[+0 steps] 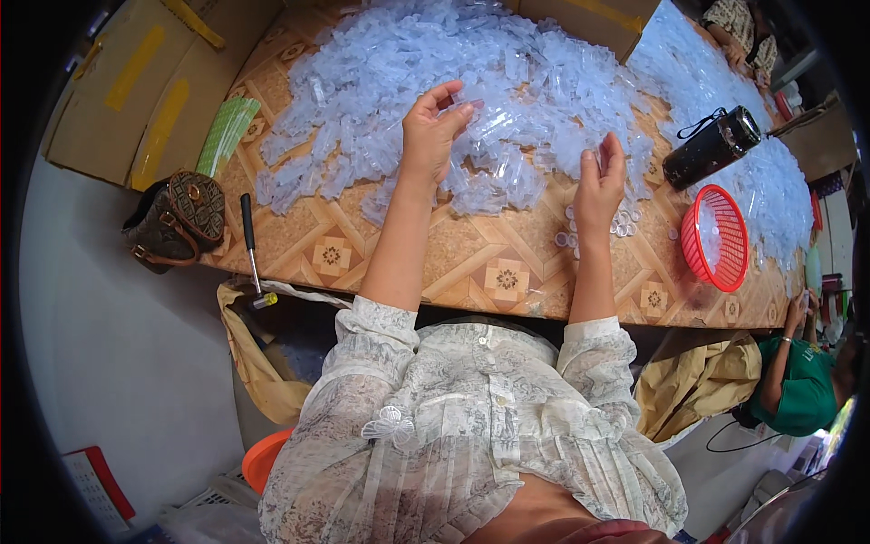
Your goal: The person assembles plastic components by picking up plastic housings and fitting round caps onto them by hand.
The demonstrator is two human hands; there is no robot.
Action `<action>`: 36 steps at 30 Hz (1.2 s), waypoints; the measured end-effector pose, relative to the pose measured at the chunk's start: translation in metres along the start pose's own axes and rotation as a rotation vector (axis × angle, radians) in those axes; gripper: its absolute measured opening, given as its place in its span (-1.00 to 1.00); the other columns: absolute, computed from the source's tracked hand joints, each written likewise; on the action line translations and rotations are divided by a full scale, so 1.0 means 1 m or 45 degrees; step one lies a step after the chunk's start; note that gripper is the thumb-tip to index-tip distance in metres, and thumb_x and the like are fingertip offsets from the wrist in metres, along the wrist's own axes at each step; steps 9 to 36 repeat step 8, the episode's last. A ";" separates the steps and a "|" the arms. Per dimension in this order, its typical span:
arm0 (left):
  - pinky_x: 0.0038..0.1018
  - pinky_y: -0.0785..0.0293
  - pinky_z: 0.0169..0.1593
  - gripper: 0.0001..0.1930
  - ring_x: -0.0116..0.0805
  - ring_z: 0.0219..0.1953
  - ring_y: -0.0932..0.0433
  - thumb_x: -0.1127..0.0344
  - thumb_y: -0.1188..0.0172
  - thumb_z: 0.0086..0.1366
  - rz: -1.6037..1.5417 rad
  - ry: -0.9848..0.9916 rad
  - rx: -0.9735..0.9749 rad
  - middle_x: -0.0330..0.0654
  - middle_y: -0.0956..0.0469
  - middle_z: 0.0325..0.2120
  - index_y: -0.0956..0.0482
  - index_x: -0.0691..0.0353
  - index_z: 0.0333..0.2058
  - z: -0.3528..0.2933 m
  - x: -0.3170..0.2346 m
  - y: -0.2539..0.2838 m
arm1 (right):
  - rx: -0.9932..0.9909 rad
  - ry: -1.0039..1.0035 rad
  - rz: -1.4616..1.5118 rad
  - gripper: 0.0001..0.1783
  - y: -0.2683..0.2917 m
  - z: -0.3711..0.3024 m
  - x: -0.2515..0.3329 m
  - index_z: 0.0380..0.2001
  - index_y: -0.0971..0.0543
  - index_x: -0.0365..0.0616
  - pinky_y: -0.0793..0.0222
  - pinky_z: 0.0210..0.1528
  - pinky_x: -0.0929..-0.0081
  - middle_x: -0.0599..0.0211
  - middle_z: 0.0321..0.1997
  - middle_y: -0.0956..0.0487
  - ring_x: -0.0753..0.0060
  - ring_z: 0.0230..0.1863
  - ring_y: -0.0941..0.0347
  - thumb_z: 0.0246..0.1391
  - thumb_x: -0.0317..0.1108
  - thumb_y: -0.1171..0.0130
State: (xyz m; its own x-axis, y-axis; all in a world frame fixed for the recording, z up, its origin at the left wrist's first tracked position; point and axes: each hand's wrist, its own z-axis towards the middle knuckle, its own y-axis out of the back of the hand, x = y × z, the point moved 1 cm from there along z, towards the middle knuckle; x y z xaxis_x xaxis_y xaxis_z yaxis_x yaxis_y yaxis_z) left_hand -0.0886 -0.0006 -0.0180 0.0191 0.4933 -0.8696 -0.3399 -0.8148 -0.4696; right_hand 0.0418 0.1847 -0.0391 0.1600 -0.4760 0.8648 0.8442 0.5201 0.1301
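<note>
My left hand [431, 130] is raised over the near edge of a large pile of clear plastic pieces [381, 72]. Its thumb and forefinger stand apart; a clear glint beside the thumb tip cannot be told from the pile behind. To its right my right hand [598, 192] points away from me, fingers up and slightly curled, thumb apart, with no held thing visible. Small round clear caps [623, 223] lie on the patterned tabletop [453, 272] around my right wrist. Many pile pieces look like narrow, see-through tubes or boxes.
A red plastic basket [739, 240] and a black flask [711, 148] stand at the right. Leftward are a small hammer [250, 231], a brown patterned handbag [186, 218], a green sheet [227, 134] and cardboard boxes [127, 100]. A person in green [802, 385] sits at far right.
</note>
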 end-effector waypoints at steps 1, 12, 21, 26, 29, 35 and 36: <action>-0.58 -0.52 -0.14 -0.59 -0.42 -0.17 -0.54 0.66 -0.18 0.13 -0.068 0.029 -0.011 -0.20 -0.44 -0.18 -0.44 0.35 -0.01 -0.001 0.000 0.001 | 0.085 0.094 -0.201 -0.52 0.001 -0.004 0.005 0.15 -0.32 -0.25 -0.30 0.15 0.38 0.05 0.17 -0.32 0.20 0.16 -0.31 0.17 -0.38 -0.05; -0.47 -0.52 -0.01 -0.61 -0.28 -0.05 -0.53 0.62 -0.11 0.20 -0.279 0.113 0.081 -0.10 -0.44 -0.09 -0.38 0.38 0.04 -0.010 0.006 -0.012 | 0.418 -0.366 0.355 -0.44 -0.028 -0.027 0.064 0.22 -0.28 -0.16 -0.40 -0.15 0.62 0.25 0.04 -0.46 0.52 -0.09 -0.45 0.18 -0.32 -0.13; -0.47 -0.52 -0.01 -0.61 -0.28 -0.05 -0.53 0.62 -0.11 0.20 -0.279 0.113 0.081 -0.10 -0.44 -0.09 -0.38 0.38 0.04 -0.010 0.006 -0.012 | 0.418 -0.366 0.355 -0.44 -0.028 -0.027 0.064 0.22 -0.28 -0.16 -0.40 -0.15 0.62 0.25 0.04 -0.46 0.52 -0.09 -0.45 0.18 -0.32 -0.13; -0.47 -0.52 -0.01 -0.61 -0.28 -0.05 -0.53 0.62 -0.11 0.20 -0.279 0.113 0.081 -0.10 -0.44 -0.09 -0.38 0.38 0.04 -0.010 0.006 -0.012 | 0.418 -0.366 0.355 -0.44 -0.028 -0.027 0.064 0.22 -0.28 -0.16 -0.40 -0.15 0.62 0.25 0.04 -0.46 0.52 -0.09 -0.45 0.18 -0.32 -0.13; -0.47 -0.52 -0.01 -0.61 -0.28 -0.05 -0.53 0.62 -0.11 0.20 -0.279 0.113 0.081 -0.10 -0.44 -0.09 -0.38 0.38 0.04 -0.010 0.006 -0.012 | 0.418 -0.366 0.355 -0.44 -0.028 -0.027 0.064 0.22 -0.28 -0.16 -0.40 -0.15 0.62 0.25 0.04 -0.46 0.52 -0.09 -0.45 0.18 -0.32 -0.13; -0.47 -0.52 -0.01 -0.61 -0.28 -0.05 -0.53 0.62 -0.11 0.20 -0.279 0.113 0.081 -0.10 -0.44 -0.09 -0.38 0.38 0.04 -0.010 0.006 -0.012 | 0.418 -0.366 0.355 -0.44 -0.028 -0.027 0.064 0.22 -0.28 -0.16 -0.40 -0.15 0.62 0.25 0.04 -0.46 0.52 -0.09 -0.45 0.18 -0.32 -0.13; -0.47 -0.52 -0.01 -0.61 -0.28 -0.05 -0.53 0.62 -0.11 0.20 -0.279 0.113 0.081 -0.10 -0.44 -0.09 -0.38 0.38 0.04 -0.010 0.006 -0.012 | 0.418 -0.366 0.355 -0.44 -0.028 -0.027 0.064 0.22 -0.28 -0.16 -0.40 -0.15 0.62 0.25 0.04 -0.46 0.52 -0.09 -0.45 0.18 -0.32 -0.13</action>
